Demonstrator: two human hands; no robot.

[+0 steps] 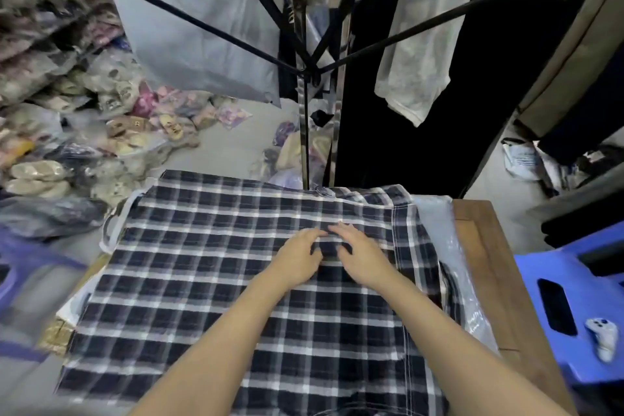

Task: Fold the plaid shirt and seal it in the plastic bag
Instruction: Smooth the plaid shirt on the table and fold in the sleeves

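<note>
A dark blue and white plaid shirt (189,267) lies spread flat, back side up, over a wooden table (486,246). My left hand (299,256) and my right hand (361,258) rest side by side on the shirt's upper middle, fingers bent and pressing the cloth, with a small fold of fabric between the fingertips. A clear plastic bag (449,267) lies along the shirt's right side, partly under it.
A blue plastic stool (540,300) with a small white toy (602,336) on it stands at the right. Piles of bagged clothes (67,131) fill the left floor. A black rack frame (305,71) and hanging dark garments (439,94) stand beyond the table.
</note>
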